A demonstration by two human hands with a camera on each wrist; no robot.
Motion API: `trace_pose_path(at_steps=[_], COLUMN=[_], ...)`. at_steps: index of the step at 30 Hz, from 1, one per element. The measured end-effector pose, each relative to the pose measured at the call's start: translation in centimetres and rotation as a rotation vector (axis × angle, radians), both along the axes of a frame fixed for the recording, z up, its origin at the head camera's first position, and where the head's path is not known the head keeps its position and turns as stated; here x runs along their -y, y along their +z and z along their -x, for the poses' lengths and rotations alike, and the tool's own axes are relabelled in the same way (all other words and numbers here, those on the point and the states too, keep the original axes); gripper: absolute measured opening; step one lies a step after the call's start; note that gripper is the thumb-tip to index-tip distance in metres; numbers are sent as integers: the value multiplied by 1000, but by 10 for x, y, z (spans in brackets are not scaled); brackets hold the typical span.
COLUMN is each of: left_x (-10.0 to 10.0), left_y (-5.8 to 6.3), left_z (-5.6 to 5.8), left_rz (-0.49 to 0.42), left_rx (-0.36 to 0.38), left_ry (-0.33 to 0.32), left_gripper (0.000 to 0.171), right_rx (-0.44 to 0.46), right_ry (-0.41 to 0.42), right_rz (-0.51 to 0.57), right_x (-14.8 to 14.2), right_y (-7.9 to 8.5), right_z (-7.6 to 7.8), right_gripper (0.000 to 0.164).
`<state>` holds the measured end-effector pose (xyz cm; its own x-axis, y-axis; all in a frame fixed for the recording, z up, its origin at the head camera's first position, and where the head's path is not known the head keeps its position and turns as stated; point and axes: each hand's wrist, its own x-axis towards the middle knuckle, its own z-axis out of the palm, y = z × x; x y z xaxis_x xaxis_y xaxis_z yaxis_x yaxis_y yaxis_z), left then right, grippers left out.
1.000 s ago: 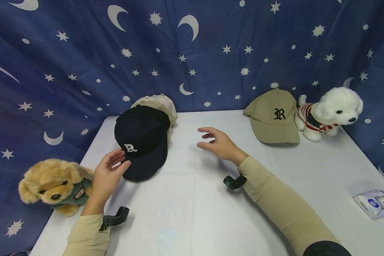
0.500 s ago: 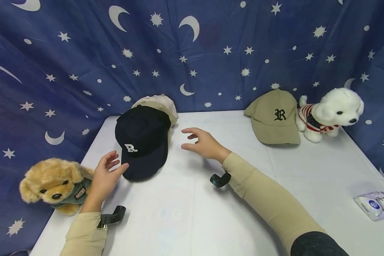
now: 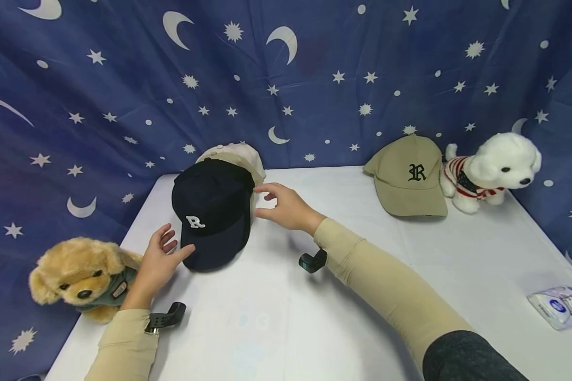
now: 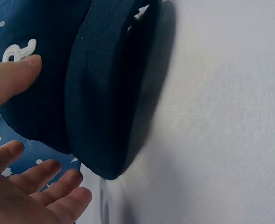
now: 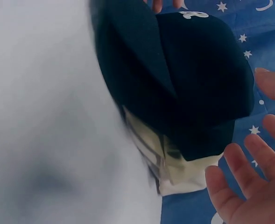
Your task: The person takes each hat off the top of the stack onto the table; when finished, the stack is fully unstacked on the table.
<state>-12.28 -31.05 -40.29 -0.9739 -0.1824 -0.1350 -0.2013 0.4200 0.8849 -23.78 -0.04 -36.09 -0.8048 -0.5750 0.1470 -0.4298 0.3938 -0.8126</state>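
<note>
A navy cap (image 3: 212,201) with a white letter R on its front rests at the back left of the table, overlapping light-coloured caps (image 3: 244,155) behind it. My left hand (image 3: 158,264) is beside the brim on the left, fingers spread and holding nothing; in the left wrist view its thumb (image 4: 16,79) overlaps the letter. On the other side of the navy cap is my right hand (image 3: 288,209), thumb and fingers apart, fingertips right at the cap's edge. Seen from the right wrist, a cream cap (image 5: 188,175) shows under the navy one.
A golden plush dog (image 3: 83,275) in a green top sits by my left forearm. Toward the back right stand a khaki cap (image 3: 410,174) and a white plush dog (image 3: 491,166) in stripes. A purple-and-white packet (image 3: 560,307) lies at the right edge.
My right hand has moved left across the table, up to the navy cap's right edge. The left hand has shifted only slightly, down and left. The caps stay put.
</note>
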Motion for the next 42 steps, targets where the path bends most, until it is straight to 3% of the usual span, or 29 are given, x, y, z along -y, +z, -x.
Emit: trace_pose_path(at_steps=[8,15,25,35,42], left_x=[3,5,6,7,14], left_y=[-5,-6,-6,-6,-10], left_z=[5,8,14,17,21], left_rz=[5,11,79,37,-109], left_rx=[72,84,112,123,91], left_ry=[-90,-93,-124,-160,-171], left_gripper=[104,103,103,102,96], right_rx=[29,62,108,100,113], right_ry=[34,26,102,128,128], right_rz=[4,-19,-1,28,55], right_x=[21,28,36,40,39], right_y=[10,13,13,14,11], right_z=[5,8,10,4,0], right_gripper=[59,61,57,52,49])
